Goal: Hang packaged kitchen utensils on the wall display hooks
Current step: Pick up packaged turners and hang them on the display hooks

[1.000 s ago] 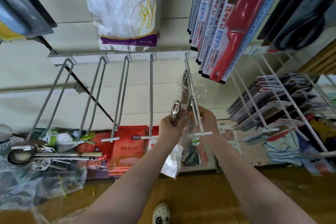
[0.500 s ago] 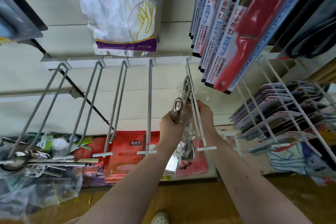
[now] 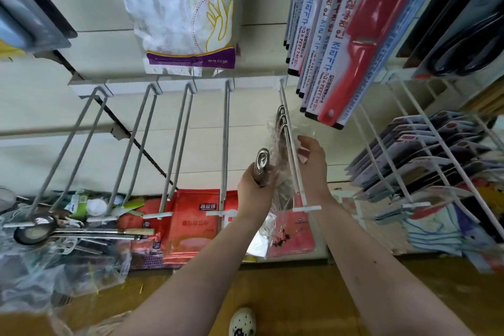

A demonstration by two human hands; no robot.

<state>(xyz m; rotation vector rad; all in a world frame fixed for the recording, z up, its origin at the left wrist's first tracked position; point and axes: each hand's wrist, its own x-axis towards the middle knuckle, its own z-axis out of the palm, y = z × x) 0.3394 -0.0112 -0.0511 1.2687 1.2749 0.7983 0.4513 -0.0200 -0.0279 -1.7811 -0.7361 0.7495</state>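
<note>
My left hand grips the steel handle of a packaged utensil, its clear wrap trailing down below the wrist. Just to its right runs a white double-wire display hook on which three wrapped utensils hang close to the wall. My right hand is on the right side of that hook, its fingers pinching the clear plastic wrap beside the wire.
Several bare wire hooks stick out to the left. A bag of disposable gloves and red-handled knife packs hang above. A heap of wrapped ladles lies at the lower left. Racks of packaged goods fill the right.
Both hands have moved up along the hook toward the wall. My right hand slid the hung wrapped utensil back against the others while the left kept its utensil.
</note>
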